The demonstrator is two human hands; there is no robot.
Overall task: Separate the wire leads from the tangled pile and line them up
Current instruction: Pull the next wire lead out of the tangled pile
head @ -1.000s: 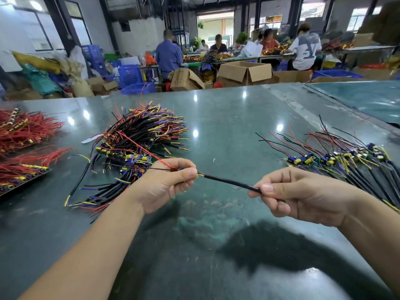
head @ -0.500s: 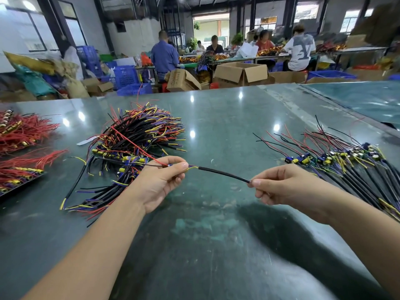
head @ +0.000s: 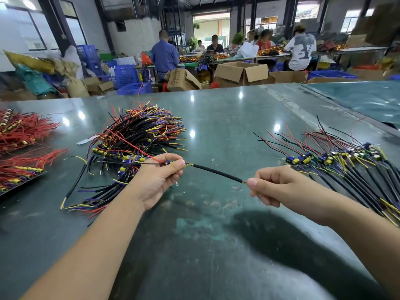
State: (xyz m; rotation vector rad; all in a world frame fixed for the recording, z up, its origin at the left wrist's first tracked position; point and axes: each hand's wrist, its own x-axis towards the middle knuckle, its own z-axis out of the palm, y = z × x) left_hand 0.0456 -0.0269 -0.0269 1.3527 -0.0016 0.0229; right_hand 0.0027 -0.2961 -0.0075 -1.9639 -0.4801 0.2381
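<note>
held lead (head: 217, 173): black sheath, yellow + red strands; tangled pile (head: 138, 139) at 10 o'clock black/red/yellow/purple; lined-up row (head: 337, 161) at 3 o'clock, blue-yellow parts, probably capacitors; table (head: 216, 118) dark green

Green worktable (head: 216, 118); cardboard boxes (head: 240, 73), blue crates (head: 126, 75) behind.

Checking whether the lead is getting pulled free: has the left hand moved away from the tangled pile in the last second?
No. The left hand still pinches the lead at the near edge of the tangled pile, as before; the right hand holds the other end.
</note>
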